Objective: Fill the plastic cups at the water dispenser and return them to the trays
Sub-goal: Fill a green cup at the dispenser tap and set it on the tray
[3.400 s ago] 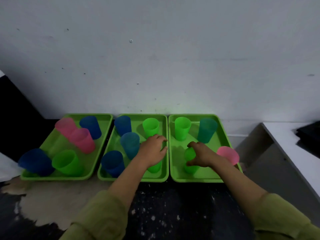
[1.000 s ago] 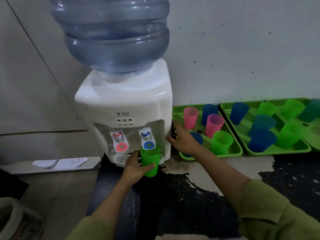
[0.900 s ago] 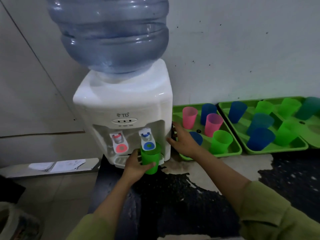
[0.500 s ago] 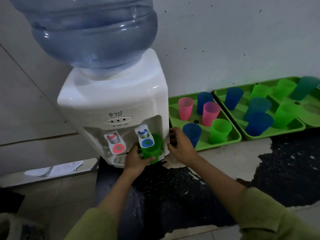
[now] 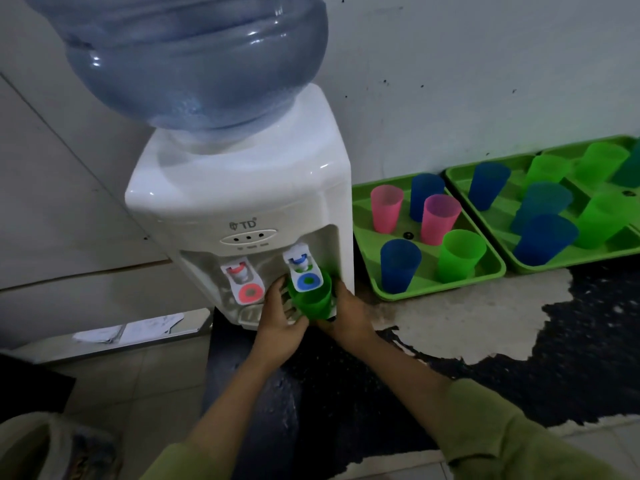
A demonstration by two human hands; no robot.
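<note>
Change against half a second ago: the right hand (image 5: 348, 315), then resting at the dispenser's right front corner, is now at the green cup (image 5: 310, 299); the cup sits further in under the blue tap (image 5: 304, 273).

Left hand (image 5: 278, 317): fingers partly curled round the left side of the green cup, thumb toward its lower front; clasped on the cup.

Right hand: fingers against the cup's right side, palm low beside it; closed on the same cup. The two hands lie close together with the cup between them.

Green cup: upright, in the dispenser's recess, its rim directly below the blue tap lever, above the drip tray (image 5: 251, 312). Water level inside cannot be told.

Water dispenser (image 5: 239, 199): white, on the tabletop (image 5: 467, 317), large blue bottle (image 5: 194, 53) on top; red tap (image 5: 242, 280) left of the blue tap.

Nearest green tray (image 5: 433, 289): just right of the dispenser, holding two pink cups (image 5: 386, 209), two blue cups (image 5: 398, 265) and one green cup, all upright.

Second green tray (image 5: 568, 265): further right, touching the first, holding blue and green cups.
</note>
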